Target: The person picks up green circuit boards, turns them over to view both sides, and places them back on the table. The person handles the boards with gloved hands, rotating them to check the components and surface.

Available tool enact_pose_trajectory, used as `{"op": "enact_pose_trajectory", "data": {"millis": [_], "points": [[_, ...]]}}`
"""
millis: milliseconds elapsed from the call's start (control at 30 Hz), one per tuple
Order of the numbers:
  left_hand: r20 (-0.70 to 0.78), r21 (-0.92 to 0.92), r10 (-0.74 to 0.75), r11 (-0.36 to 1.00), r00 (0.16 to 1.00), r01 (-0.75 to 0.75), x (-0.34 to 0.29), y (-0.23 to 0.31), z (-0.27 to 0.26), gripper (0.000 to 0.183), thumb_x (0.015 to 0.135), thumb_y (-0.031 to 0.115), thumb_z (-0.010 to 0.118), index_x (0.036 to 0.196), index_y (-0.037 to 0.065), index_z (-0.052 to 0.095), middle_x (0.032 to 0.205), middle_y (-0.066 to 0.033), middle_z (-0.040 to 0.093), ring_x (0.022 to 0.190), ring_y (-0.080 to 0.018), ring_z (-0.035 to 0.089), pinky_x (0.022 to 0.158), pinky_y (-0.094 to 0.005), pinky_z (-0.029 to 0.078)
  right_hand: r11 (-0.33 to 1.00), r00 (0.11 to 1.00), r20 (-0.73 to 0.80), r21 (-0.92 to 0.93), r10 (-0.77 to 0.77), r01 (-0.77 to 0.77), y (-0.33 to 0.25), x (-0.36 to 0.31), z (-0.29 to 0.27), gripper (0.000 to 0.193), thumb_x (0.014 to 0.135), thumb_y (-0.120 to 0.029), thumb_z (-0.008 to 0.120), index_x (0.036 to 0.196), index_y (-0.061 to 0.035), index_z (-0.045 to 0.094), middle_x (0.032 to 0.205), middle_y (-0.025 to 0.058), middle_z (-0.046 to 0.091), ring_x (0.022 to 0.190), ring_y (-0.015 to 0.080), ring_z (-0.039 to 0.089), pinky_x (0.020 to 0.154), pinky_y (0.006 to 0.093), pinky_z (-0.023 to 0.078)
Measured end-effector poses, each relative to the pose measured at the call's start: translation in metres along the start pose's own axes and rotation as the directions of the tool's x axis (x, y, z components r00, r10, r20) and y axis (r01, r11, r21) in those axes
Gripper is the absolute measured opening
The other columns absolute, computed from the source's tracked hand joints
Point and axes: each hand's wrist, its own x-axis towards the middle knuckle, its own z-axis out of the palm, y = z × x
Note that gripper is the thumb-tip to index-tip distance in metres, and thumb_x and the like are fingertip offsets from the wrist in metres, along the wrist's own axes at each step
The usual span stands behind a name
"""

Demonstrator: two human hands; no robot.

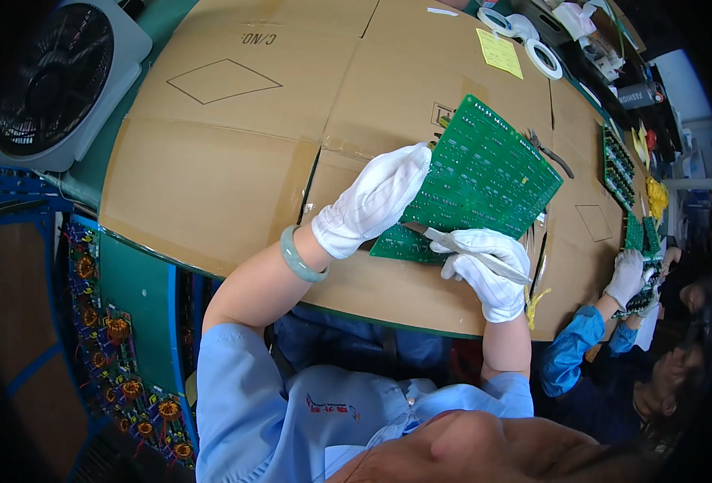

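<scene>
A large green circuit board (493,169) is tilted up over the cardboard, its solder side facing me. My left hand (384,189), in a white glove, is closed on the board's left edge; its fingertips are partly hidden behind the board. In my gloved right hand (493,270) is a slim knife (417,229) with a short dark blade and a pale handle. The blade's tip points left, close to the lower left part of the board. I cannot tell whether it touches the board.
Flat cardboard (227,161) covers the table. Pliers (551,153) lie beyond the board, near a yellow note (499,53) and tape rolls (543,59). A fan (58,80) stands far left, above racked boards with coils (118,328). At right, a co-worker's gloved hand (626,278) handles green boards.
</scene>
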Motion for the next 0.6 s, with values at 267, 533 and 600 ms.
{"op": "enact_pose_trajectory", "data": {"millis": [267, 533, 600], "points": [[-0.045, -0.055, -0.019, 0.998, 0.999, 0.016, -0.0002, 0.0006, 0.0030, 0.037, 0.100, 0.022, 0.038, 0.115, -0.009, 0.050, 0.100, -0.0063, 0.060, 0.093, -0.0109, 0.054, 0.082, -0.0215, 0.042, 1.000, 1.000, 0.014, -0.023, 0.019, -0.019, 0.0008, -0.0008, -0.0013, 0.022, 0.079, 0.001, 0.066, 0.101, 0.0031, 0.064, 0.095, 0.0199, 0.066, 0.070, 0.0212, 0.065, 0.061, 0.0283, 0.052], [-0.018, 0.259, 0.145, 0.956, 0.989, -0.135, 0.0021, 0.0045, 0.0009, 0.036, 0.100, 0.021, 0.039, 0.112, -0.009, 0.051, 0.096, -0.0119, 0.061, 0.090, -0.0164, 0.057, 0.081, -0.0248, 0.044, 0.999, 0.999, -0.013, -0.015, 0.046, -0.046, 0.0056, -0.0051, -0.0021, 0.028, 0.078, -0.001, 0.068, 0.104, 0.0059, 0.059, 0.094, 0.0249, 0.064, 0.073, 0.0289, 0.067, 0.056, 0.0296, 0.052], [-0.033, 0.308, 0.155, 0.941, 0.987, -0.137, 0.0037, 0.0016, -0.0002, 0.035, 0.099, 0.020, 0.038, 0.112, -0.010, 0.051, 0.099, -0.0149, 0.061, 0.092, -0.0209, 0.059, 0.083, -0.0270, 0.045, 0.995, 0.996, -0.019, -0.038, 0.089, -0.090, 0.0034, -0.0041, -0.0019, 0.031, 0.078, -0.003, 0.069, 0.105, 0.0059, 0.058, 0.093, 0.0249, 0.064, 0.072, 0.0286, 0.066, 0.055, 0.0287, 0.051]]}}
